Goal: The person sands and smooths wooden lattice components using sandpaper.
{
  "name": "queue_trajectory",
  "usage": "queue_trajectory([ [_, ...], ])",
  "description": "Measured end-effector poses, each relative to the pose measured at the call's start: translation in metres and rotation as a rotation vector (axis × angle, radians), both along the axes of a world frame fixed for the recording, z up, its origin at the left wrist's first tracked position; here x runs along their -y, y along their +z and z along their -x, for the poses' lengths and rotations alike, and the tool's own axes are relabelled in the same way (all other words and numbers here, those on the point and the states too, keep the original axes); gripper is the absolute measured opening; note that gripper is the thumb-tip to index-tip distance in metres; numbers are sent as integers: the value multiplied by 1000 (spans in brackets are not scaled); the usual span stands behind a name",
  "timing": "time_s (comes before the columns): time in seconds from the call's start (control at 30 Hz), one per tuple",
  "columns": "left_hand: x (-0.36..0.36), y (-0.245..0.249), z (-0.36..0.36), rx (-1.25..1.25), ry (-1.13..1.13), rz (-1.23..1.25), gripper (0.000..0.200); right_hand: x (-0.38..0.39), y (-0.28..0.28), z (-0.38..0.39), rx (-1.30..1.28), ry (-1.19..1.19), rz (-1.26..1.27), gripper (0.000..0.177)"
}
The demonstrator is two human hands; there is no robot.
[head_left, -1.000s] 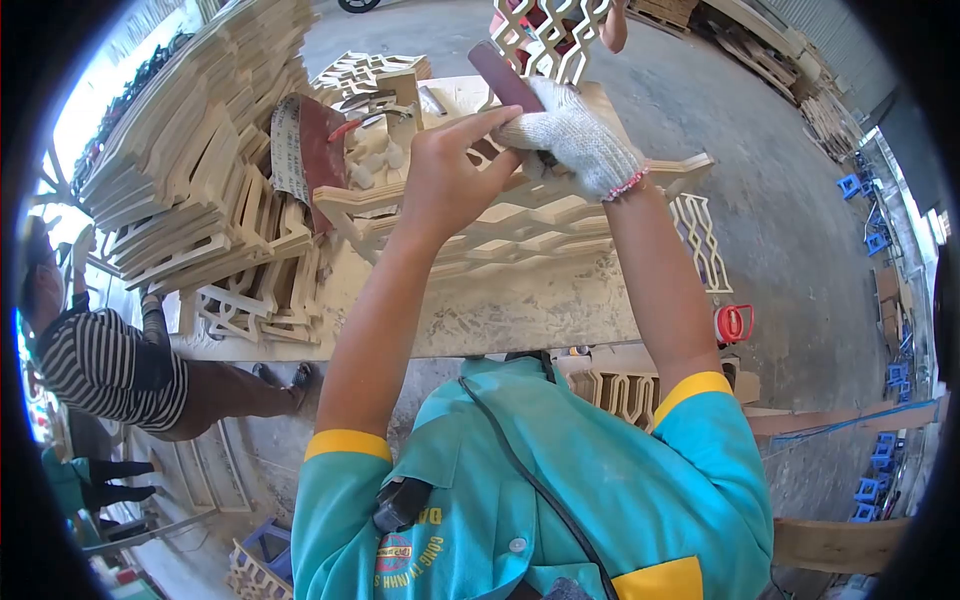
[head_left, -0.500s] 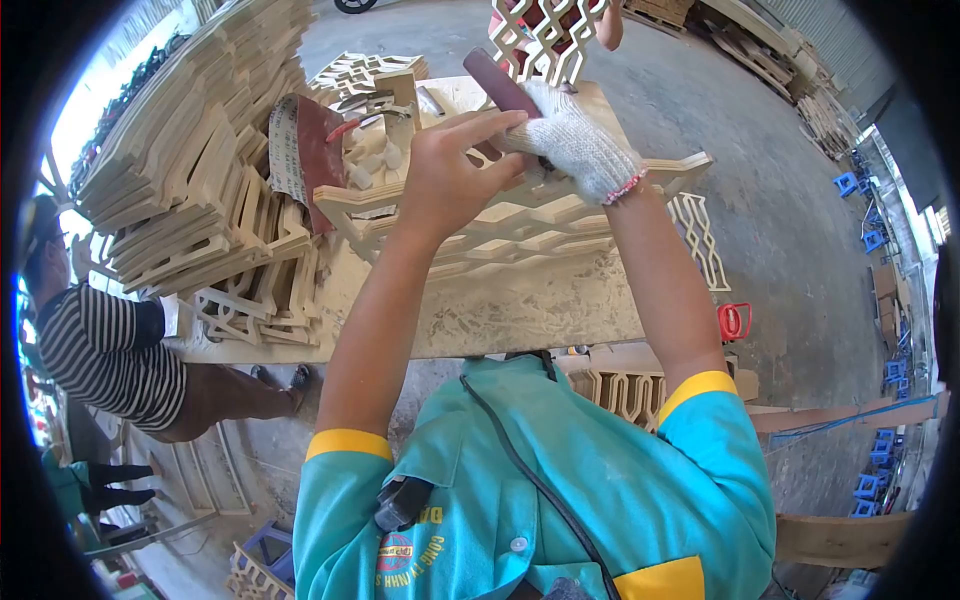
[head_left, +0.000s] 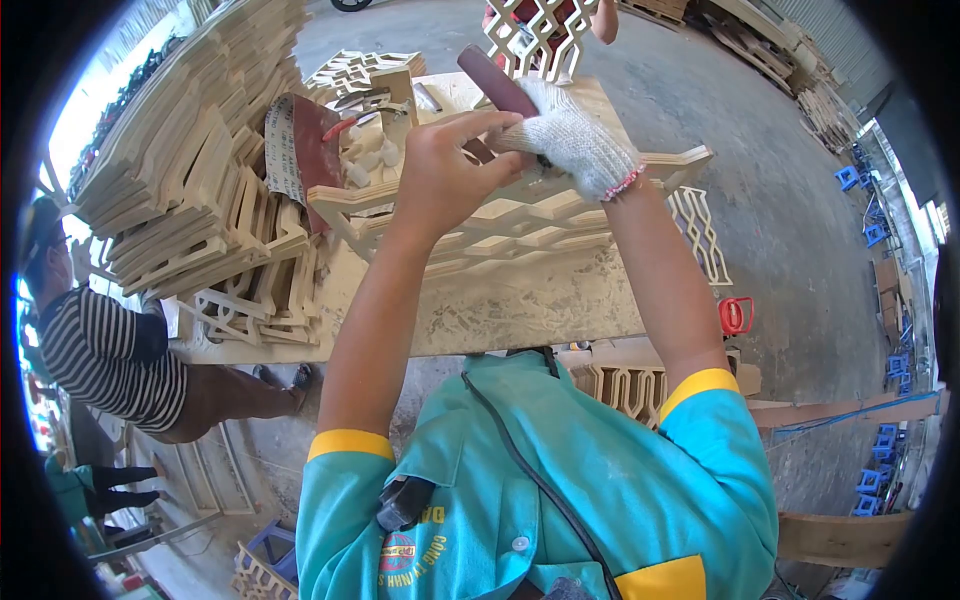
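two hands meet above a table (head_left: 500,320), seen from the wearer's head. the right hand (head_left: 572,140), in a white knitted glove, grips a dark reddish strip (head_left: 490,75); one end juts out past the glove, up and to the left. the bare left hand (head_left: 450,180) is just beside it, thumb and forefinger curved apart, their tips at the glove; whether they pinch anything cannot be told. a pale zigzag lattice (head_left: 525,212) sits on the table under the hands, reaching out past both forearms; the hands hide any contact with it. left of the left hand are a curled red sheet (head_left: 318,140) and a tall wooden stack (head_left: 190,170).
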State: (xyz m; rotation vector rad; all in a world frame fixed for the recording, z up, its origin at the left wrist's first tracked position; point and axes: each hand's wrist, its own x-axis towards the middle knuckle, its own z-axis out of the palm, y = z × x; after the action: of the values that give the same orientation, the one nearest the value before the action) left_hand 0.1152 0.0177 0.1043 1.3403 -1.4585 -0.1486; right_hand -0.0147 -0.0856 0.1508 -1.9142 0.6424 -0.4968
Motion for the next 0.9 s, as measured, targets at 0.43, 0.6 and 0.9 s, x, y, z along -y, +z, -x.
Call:
queue_trajectory([
  [0.43, 1, 0, -6, 25, -149, 15, 41, 3, -11, -4, 12, -7, 123, 50],
  [0.6, -3, 2, -3, -68, -159, -17, 36, 4, -10, -3, -21, -5, 67, 51],
  [0.9, -1, 1, -3, -278, -75, -99, 27, -3, -8, -1, -1, 3, 69, 50],
])
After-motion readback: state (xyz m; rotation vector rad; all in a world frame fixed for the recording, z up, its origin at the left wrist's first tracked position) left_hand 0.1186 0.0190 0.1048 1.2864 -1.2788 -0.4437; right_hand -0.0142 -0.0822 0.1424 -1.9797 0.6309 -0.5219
